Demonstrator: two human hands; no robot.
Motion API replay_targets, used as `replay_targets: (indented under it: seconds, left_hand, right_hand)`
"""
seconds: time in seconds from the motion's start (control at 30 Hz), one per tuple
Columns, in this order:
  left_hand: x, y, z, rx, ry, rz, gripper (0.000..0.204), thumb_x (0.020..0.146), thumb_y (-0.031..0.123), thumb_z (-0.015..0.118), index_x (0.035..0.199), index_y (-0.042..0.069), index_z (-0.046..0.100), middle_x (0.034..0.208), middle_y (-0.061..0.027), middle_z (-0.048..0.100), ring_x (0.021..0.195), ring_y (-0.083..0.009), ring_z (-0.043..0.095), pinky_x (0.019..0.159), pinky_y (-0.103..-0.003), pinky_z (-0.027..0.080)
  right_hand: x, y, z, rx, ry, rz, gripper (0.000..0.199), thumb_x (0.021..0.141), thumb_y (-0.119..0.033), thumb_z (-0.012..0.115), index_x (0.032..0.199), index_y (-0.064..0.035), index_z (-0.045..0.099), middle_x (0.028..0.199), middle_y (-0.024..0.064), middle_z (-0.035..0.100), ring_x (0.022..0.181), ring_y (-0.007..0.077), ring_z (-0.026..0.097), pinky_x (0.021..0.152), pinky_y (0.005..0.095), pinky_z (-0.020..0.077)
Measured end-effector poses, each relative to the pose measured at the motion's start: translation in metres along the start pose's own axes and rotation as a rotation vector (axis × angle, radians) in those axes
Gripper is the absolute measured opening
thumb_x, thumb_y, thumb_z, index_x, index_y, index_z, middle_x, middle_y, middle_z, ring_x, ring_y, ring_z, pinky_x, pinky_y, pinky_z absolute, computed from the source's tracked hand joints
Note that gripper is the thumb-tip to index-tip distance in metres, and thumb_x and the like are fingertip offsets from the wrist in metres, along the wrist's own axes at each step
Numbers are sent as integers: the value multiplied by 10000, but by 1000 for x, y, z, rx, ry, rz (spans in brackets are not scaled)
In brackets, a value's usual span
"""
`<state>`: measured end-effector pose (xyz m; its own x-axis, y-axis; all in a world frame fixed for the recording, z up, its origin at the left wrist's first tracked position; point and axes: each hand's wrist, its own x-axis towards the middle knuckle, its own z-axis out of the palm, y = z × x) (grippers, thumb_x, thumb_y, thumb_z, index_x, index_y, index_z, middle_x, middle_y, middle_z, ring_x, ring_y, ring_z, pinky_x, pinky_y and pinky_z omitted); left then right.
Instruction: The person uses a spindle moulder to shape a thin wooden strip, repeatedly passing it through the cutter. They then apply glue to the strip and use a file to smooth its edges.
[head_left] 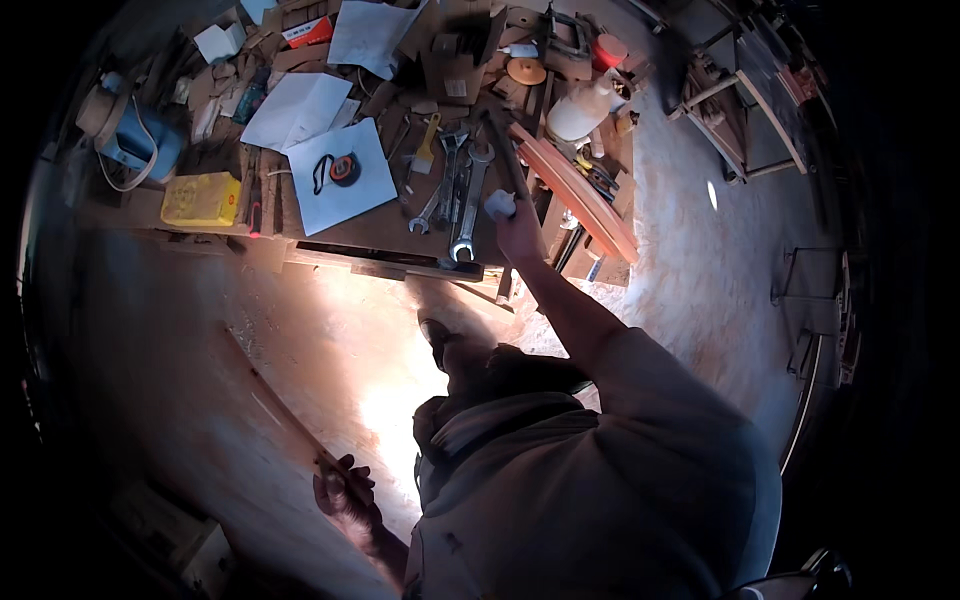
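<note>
My left hand [345, 500] is low at the left, its fingers wrapped round a long thin wooden strip [280, 408]. The strip slants up and away over the floor. Over the front edge of the workbench [395, 225], my right hand [520, 235] pinches a small whitish piece [499, 204], perhaps folded paper or cloth; its kind is unclear. Just left of that hand lie several metal wrenches [468, 200]. On its right rests a bundle of reddish wooden strips [580, 195].
A tape measure [344, 171] lies on a white sheet [365, 195]. Left of it are a yellow container [201, 200] and a blue jug [143, 140]. A yellow-handled brush [427, 145], a white plastic bottle [580, 110] and a cardboard box [458, 72] crowd the bench. A wooden frame [745, 120] stands farther right.
</note>
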<state>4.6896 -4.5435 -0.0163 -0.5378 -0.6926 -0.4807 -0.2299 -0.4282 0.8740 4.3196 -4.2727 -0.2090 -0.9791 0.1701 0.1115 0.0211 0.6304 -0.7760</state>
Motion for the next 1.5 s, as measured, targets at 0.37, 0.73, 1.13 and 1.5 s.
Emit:
replay_targets:
  seconds: [0.37,0.73,1.13,1.5]
  left_hand:
    - [138,66,10,190,-156,-154,284,866,187,521,1065,-15,540,874,-158,645,599,-200,631,478,-286,501]
    - [255,142,-13,280,-439,-235,264,855,125,593,1064,-30,547,899,-145,655,664,-184,652,568,-292,541]
    - [292,156,16,343,-594,-264,242,861,138,615,1041,-20,582,837,-87,658,689,-138,647,557,-259,529]
    - [280,157,51,220,-717,-397,217,874,127,595,1049,-3,580,836,-54,627,697,-108,598,611,-237,496]
  right_hand:
    - [1,-6,47,5,192,244,260,773,-181,689,961,-26,600,927,188,641,858,340,626,748,439,476]
    - [9,15,66,-330,296,380,425,726,-273,715,1062,-25,635,961,194,660,907,358,630,802,446,479]
    - [-88,9,52,-42,157,542,244,829,-191,634,976,2,657,846,156,667,795,262,634,746,355,481]
    - [-140,8,77,-43,3,256,156,882,-138,545,819,-16,619,631,44,571,516,129,511,491,295,419]
